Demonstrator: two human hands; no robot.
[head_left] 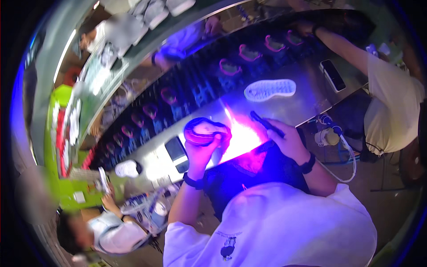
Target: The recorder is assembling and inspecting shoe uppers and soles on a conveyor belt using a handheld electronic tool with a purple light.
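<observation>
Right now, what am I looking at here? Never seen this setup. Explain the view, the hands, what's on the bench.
There is no machine: a person works with bare hands, filmed by a fisheye camera worn on their head, looking down. That is why edges bend and the scene looks tilted. The left hand holds a shoe by its opening. The right hand grips a dark pen-like tool beside a bright pink-violet glow. On the metal bench lie a white sole and a phone. Behind it runs a belt carrying more shoes. Other people work at the far side and lower left.
</observation>
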